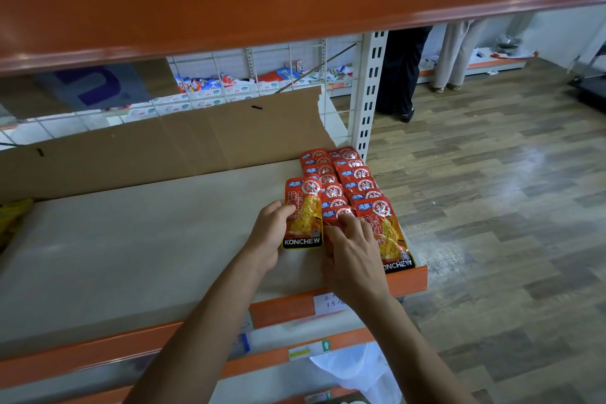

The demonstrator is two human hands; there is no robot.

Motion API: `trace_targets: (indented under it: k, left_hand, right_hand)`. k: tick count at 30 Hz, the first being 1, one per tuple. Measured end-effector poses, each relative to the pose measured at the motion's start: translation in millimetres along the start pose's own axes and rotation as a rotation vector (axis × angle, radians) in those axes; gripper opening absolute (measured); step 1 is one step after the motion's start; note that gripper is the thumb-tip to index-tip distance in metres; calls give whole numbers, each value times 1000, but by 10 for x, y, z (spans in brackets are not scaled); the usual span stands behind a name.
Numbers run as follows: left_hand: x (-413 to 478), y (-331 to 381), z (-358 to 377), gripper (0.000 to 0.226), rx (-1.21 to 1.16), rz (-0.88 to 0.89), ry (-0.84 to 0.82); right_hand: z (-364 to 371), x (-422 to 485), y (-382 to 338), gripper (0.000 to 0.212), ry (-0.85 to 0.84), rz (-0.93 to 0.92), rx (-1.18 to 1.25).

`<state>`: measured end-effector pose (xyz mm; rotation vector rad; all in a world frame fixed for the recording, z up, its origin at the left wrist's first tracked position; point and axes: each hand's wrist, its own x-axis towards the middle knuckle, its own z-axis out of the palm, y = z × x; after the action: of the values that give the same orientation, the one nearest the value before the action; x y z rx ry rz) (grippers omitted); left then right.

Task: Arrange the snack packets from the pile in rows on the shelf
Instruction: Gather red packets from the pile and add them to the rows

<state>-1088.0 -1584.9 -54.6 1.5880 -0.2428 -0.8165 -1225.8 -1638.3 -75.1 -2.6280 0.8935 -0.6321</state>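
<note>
KONCHEW packet (pixel 306 223), red, black base band, perhaps noodles pictured

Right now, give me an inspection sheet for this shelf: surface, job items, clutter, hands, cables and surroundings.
Surface: pale shelf board, orange front lip; cardboard sheet stands along the back.
Job's things: two overlapped rows of red snack packets at the right end; loose packet just left of them.
Clutter: yellow packaging at far left; white plastic bag below.
Hands: left hand pinches the loose packet; right hand lies over the left row's front packet, grip unclear.
Cables: nothing seen.
Surroundings: wood-pattern floor, two people's legs, stocked shelves behind.
</note>
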Motion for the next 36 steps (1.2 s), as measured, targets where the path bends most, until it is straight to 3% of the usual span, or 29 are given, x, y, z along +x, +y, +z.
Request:
trace_targets:
  k: [10,17,20,23,25,30,36]
  left_hand:
    - [50,-25,5,14,-42,-5,-12]
    - [116,1,-70,7,-61,68,158]
    - [165,0,-129,31,-43,108,178]
    - [227,-35,-175,66,85,149,213]
    - [268,-42,-199,76,231,213,237]
    - [450,25,-171,42,781,443,235]
    - [775,29,-128,36,1116,500,180]
  right_hand:
    - [39,2,52,23,32,-16,11]
    - [-125,88,110,29,86,-5,125]
    - [-174,213,153,26,105,6,144]
    - [-158,336,150,30,70,3,137]
    - [-137,405,128,33,44,-2,133]
    - [-79,574,67,35,17,-64,125]
    - [-28,746,26,38,-72,-83,104]
